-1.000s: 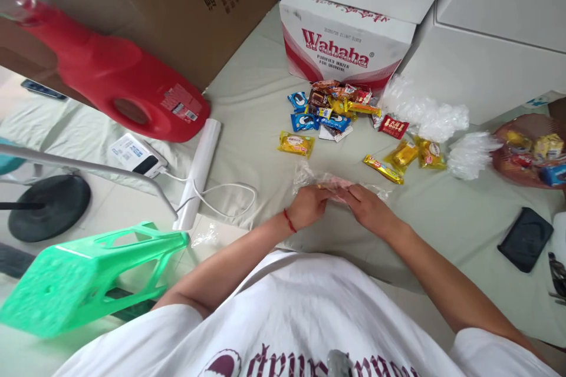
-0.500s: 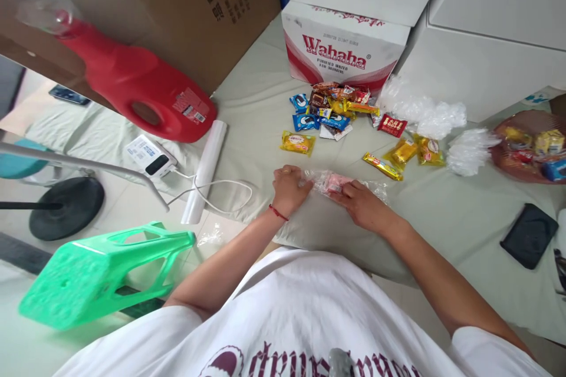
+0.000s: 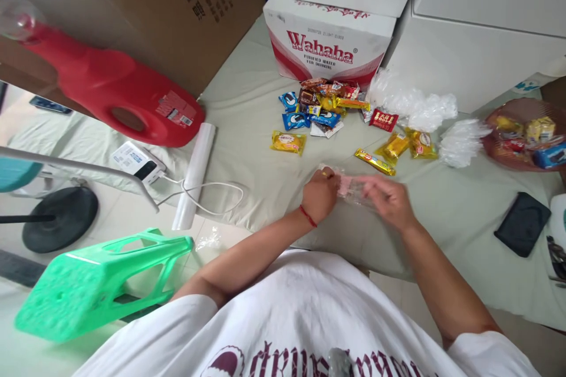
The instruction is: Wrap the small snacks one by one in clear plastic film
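Observation:
My left hand and my right hand both grip a small clear plastic bag with something pink inside, held just above the pale green cloth. The right hand is blurred. A red string circles my left wrist. Beyond the hands lies a scatter of wrapped snacks: blue, brown and yellow packets, with a long yellow bar closest to my fingers.
A Wahaha water carton stands behind the snacks, with crumpled clear bags to its right. A red jug, power bank, white roll, green stool, black wallet and a bag of snacks lie around.
Both hands have lifted the clear bag off the cloth and shifted slightly right. My right hand has moved up onto the bag and is now in blurred motion.

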`<state>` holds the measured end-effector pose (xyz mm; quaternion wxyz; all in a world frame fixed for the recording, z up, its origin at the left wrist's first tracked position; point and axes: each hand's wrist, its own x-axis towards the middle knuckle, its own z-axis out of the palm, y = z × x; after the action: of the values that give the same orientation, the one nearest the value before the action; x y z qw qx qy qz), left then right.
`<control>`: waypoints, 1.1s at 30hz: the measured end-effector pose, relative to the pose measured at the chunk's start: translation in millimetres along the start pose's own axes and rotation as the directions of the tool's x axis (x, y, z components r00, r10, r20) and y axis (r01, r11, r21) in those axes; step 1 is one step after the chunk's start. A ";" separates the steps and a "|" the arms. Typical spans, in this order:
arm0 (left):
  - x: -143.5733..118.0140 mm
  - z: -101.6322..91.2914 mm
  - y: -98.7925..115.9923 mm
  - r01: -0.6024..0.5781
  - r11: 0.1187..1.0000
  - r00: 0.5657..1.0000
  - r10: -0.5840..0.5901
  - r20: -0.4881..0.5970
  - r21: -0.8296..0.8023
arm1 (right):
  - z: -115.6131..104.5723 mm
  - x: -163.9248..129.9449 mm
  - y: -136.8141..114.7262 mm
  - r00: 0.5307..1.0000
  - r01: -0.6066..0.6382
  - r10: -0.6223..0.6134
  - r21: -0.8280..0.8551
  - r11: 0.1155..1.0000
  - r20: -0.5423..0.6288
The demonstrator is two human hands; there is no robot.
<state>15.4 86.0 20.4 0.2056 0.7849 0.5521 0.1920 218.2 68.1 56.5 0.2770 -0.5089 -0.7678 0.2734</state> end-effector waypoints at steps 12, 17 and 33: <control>-9.4 -1.8 2.8 0.205 0.979 0.957 -0.195 -0.213 0.025 | 7.6 -14.7 8.7 0.938 -0.345 0.337 -0.251 0.904 -0.075; -4.3 2.1 -5.6 0.284 0.958 0.958 -0.281 -0.064 0.039 | 28.2 17.3 -28.3 0.908 -0.418 0.420 -0.078 0.905 0.002; -49.5 14.8 24.9 -0.586 0.752 0.789 0.614 -0.001 -0.301 | 66.4 -57.3 -26.3 0.716 -0.282 0.695 0.939 0.198 0.069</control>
<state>27.2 29.9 17.6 0.2706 0.8908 0.2263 0.2865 173.7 -3.3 20.3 0.5411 -0.5332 -0.2093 0.6158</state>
